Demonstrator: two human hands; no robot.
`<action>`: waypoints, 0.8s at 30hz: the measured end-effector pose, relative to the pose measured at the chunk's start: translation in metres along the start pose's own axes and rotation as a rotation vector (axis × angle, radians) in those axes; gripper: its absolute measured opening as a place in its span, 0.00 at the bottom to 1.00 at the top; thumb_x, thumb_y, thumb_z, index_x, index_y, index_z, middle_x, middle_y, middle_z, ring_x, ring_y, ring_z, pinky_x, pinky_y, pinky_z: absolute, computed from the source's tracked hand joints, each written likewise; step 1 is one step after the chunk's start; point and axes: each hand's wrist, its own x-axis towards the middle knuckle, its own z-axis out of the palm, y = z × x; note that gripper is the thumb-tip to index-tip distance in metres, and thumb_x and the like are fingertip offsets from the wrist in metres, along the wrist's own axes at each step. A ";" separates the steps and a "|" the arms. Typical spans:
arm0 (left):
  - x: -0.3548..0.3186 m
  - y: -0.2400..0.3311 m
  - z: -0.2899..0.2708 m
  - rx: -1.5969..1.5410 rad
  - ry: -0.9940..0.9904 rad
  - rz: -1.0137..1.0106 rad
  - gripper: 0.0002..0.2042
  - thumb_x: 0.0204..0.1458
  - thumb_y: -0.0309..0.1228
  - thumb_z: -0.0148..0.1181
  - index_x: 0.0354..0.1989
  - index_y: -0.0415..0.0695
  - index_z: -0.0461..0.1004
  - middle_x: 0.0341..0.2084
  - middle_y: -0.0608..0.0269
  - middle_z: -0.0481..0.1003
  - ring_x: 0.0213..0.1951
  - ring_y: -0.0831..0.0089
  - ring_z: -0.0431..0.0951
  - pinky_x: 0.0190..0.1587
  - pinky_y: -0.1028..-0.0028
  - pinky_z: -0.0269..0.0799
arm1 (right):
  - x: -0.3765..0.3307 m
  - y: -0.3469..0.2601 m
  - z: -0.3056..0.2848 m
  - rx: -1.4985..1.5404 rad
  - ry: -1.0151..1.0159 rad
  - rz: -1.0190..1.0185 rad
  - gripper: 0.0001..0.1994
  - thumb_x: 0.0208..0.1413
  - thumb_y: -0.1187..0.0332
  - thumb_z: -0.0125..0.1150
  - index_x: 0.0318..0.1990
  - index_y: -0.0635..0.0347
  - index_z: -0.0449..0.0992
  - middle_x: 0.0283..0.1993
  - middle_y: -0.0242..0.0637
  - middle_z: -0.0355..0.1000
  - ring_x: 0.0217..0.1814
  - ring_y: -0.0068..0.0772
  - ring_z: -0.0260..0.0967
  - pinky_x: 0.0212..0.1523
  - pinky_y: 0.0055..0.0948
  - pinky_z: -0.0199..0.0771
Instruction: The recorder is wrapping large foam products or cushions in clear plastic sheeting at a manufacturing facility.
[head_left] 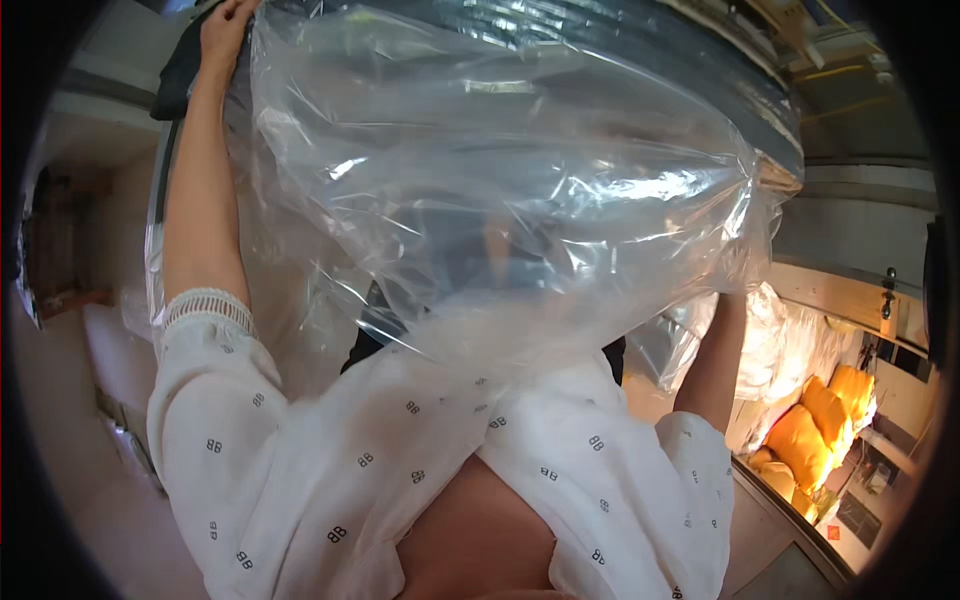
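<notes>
A large sheet or bag of clear plastic film (pixel 480 170) spreads across the upper middle, wrinkled and shiny. It drapes over a dark grey-blue layered bundle (pixel 640 50) along the top. My left hand (pixel 226 35) is raised at the upper left, fingers closed on the film's edge beside a piece of dark cloth (pixel 180 75). On the right, my forearm (pixel 715 350) goes up behind the film. My right hand is covered by the gathered plastic there, so its fingers do not show clearly. Creases in the film converge at the bundle's right corner.
Several yellow-orange bundles (pixel 815 430) lie in bright light at the lower right. More plastic-wrapped material (pixel 775 350) is beside them. A wooden ledge (pixel 850 300) runs along the right. Pale floor (pixel 60 400) shows on the left.
</notes>
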 end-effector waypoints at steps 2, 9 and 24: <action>-0.001 0.007 -0.008 0.104 0.017 -0.039 0.18 0.47 0.45 0.60 0.40 0.44 0.77 0.33 0.68 0.77 0.35 0.81 0.73 0.42 0.80 0.66 | -0.015 -0.028 -0.005 0.128 0.056 -0.025 0.09 0.56 0.63 0.48 0.35 0.58 0.70 0.29 0.31 0.63 0.32 0.24 0.59 0.34 0.22 0.62; -0.002 -0.004 -0.012 0.196 0.087 0.016 0.19 0.48 0.46 0.59 0.40 0.44 0.77 0.33 0.67 0.77 0.36 0.80 0.73 0.42 0.79 0.65 | -0.066 -0.138 0.089 -0.193 -1.069 -0.627 0.23 0.41 0.53 0.62 0.43 0.57 0.71 0.57 0.37 0.63 0.60 0.43 0.55 0.53 0.41 0.60; -0.013 0.026 0.009 -0.006 0.006 -0.092 0.14 0.47 0.38 0.63 0.37 0.41 0.77 0.32 0.69 0.75 0.35 0.81 0.71 0.41 0.80 0.65 | -0.056 -0.013 0.070 0.360 -0.241 0.562 0.15 0.57 0.62 0.50 0.48 0.60 0.70 0.38 0.29 0.70 0.40 0.21 0.67 0.45 0.24 0.67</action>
